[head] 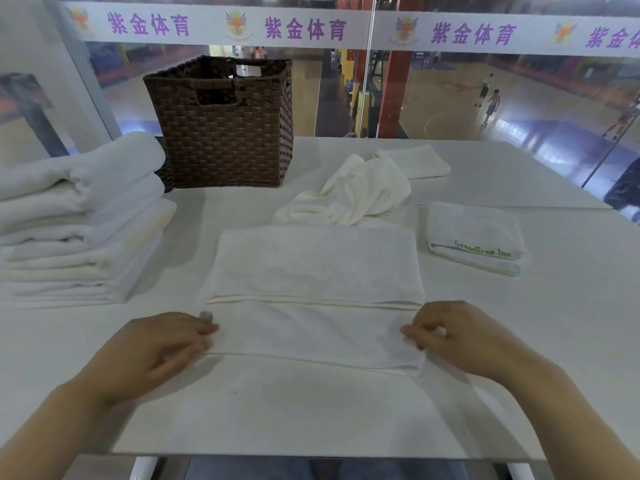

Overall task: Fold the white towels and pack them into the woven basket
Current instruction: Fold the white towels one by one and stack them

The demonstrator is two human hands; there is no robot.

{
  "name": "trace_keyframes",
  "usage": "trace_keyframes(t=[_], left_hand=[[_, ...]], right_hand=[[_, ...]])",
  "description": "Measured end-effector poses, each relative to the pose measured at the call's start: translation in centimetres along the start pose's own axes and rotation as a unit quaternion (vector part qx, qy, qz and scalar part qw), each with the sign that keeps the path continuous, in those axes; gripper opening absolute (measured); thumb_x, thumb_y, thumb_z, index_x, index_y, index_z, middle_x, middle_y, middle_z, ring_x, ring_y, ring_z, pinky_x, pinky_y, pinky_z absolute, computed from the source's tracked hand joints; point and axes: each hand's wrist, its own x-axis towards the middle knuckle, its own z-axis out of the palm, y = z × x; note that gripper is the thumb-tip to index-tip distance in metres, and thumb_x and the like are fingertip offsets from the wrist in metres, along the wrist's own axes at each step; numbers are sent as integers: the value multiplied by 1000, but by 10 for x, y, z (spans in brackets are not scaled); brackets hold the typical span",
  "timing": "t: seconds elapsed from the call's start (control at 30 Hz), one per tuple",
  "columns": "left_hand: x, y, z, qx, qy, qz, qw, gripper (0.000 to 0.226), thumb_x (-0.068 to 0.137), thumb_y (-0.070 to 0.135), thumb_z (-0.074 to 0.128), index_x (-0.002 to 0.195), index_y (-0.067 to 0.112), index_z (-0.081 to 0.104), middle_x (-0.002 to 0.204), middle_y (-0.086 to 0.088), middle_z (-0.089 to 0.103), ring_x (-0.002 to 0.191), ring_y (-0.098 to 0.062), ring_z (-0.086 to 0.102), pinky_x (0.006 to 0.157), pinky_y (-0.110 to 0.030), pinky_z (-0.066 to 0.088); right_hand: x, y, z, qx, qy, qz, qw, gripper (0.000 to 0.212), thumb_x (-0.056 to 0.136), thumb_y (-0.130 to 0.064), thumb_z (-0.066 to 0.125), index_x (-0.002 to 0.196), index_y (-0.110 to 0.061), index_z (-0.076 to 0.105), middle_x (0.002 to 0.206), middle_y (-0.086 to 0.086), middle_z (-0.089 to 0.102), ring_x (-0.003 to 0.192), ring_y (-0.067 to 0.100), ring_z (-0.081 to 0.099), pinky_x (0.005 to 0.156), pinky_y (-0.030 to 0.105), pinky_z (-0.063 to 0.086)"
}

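A folded white towel (313, 299) lies flat on the worktop (311, 410), with bare worktop nearer than it; the left hand (152, 348) and right hand (457, 336) pinch its near corners with curled fingers; beyond the towel stands the woven basket (225, 126), its inside hidden; left of the towel a towel stack (79, 220) is cut off by the frame.

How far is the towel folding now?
Done: a folded stack at the left and one folded towel at the right. In hand: both hands pinch the middle towel. Left: the crumpled towel, then packing the basket.
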Motion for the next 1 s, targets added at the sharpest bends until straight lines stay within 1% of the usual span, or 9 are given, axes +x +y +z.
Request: trace_keyframes(t=[0.13, 0.2, 0.27, 0.37, 0.47, 0.6, 0.7, 0.8, 1.0], left_hand=[[22, 2, 2, 36, 84, -104, 990, 46, 93, 62, 36, 76, 32, 66, 77, 20, 62, 73, 0, 59, 60, -25, 45], [41, 1, 11, 52, 70, -129, 988, 31, 88, 56, 39, 97, 37, 63, 94, 28, 55, 90, 1, 53, 73, -23, 45], [59, -2, 21, 50, 13, -118, 992, 47, 85, 52, 40, 124, 34, 57, 118, 35, 43, 113, -1, 47, 94, -22, 39], [78, -7, 24, 58, -65, -124, 989, 57, 86, 42, 51, 142, 32, 45, 140, 29, 34, 132, -4, 38, 105, -16, 27], [90, -12, 20, 105, -91, -142, 980, 52, 91, 25, 58, 141, 31, 47, 142, 17, 44, 130, -10, 44, 100, -23, 37], [98, -13, 21, 127, -45, -132, 982, 34, 97, 16, 52, 128, 27, 60, 128, 4, 61, 115, -20, 58, 87, -29, 43], [100, -14, 11, 122, -26, -150, 981, 36, 101, 20, 39, 125, 35, 62, 125, 10, 62, 113, -16, 58, 91, -28, 42], [91, -9, -10, 105, 38, -136, 984, 36, 99, 13, 51, 126, 34, 63, 128, 13, 61, 117, -15, 58, 97, -26, 40], [21, 11, 0, 14, 31, -129, 991, 48, 96, 8, 51, 126, 45, 57, 129, 29, 51, 118, 8, 46, 98, 5, 19]], right_hand=[[8, 1, 8, -36, 147, 24, 988, 7, 91, -30, 57, 96, -34, 54, 95, -16, 55, 88, 10, 55, 72, 28, 46], [14, 8, 16, -50, 142, 21, 988, 45, 85, -10, 58, 123, -33, 49, 122, -11, 48, 109, 14, 49, 80, 33, 48], [21, 15, 22, -91, 145, 7, 985, 63, 79, -1, 56, 133, -32, 48, 139, -7, 40, 121, 19, 44, 84, 37, 51], [29, 20, 29, -148, 176, -25, 973, 54, 75, -2, 67, 121, -27, 63, 139, -2, 51, 117, 27, 53, 78, 40, 55], [33, 25, 33, -154, 206, -29, 966, 38, 75, -8, 75, 108, -25, 69, 127, -2, 61, 105, 28, 60, 70, 39, 57], [36, 27, 30, -129, 207, -44, 969, 21, 89, -19, 65, 108, -28, 70, 121, -9, 64, 103, 23, 61, 72, 37, 55], [37, 23, 11, -94, 192, -46, 976, 22, 93, -20, 60, 113, -27, 69, 118, -10, 67, 106, 22, 61, 81, 38, 54], [28, 11, -16, -80, 250, -66, 963, 24, 92, -16, 63, 113, -23, 71, 116, -7, 70, 109, 23, 62, 88, 41, 53], [-20, -4, -2, -35, 232, -119, 965, 23, 91, -18, 62, 110, -23, 73, 110, -12, 69, 105, 6, 59, 90, 16, 42]])
